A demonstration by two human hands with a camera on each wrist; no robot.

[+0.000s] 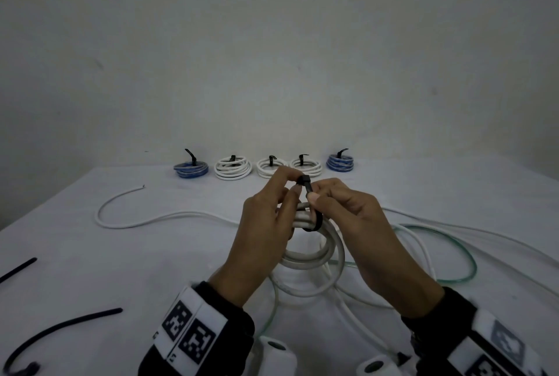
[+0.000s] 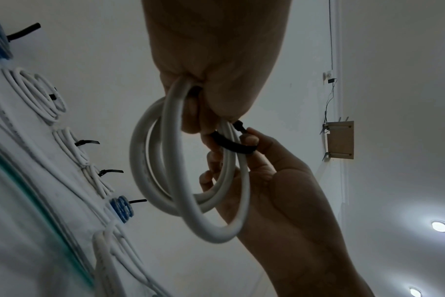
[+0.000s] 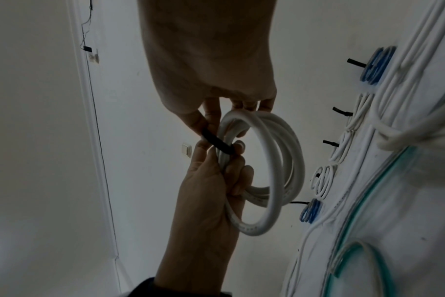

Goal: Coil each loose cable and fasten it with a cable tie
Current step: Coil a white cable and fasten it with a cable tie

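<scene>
A white cable coil point(image 1: 314, 257) hangs upright above the table, held between both hands. A black cable tie point(image 1: 314, 223) loops round the top of the coil, its head point(image 1: 304, 179) sticking up. My left hand point(image 1: 292, 186) grips the coil with curled fingers, and its thumb and forefinger touch the tie's head. My right hand point(image 1: 316, 195) pinches the tie's strap just below the head. The left wrist view shows the coil point(image 2: 170, 180) and the tie point(image 2: 233, 144) wrapped round its strands. In the right wrist view the tie point(image 3: 217, 143) crosses the coil point(image 3: 275, 180) between both hands' fingertips.
Several tied coils line the table's back edge, blue ones point(image 1: 191, 169) point(image 1: 340, 161) at the ends and white ones point(image 1: 271, 167) between. A loose white cable point(image 1: 127, 224) and a green-tinted cable point(image 1: 453, 242) sprawl under the hands. Spare black ties point(image 1: 60, 327) lie front left.
</scene>
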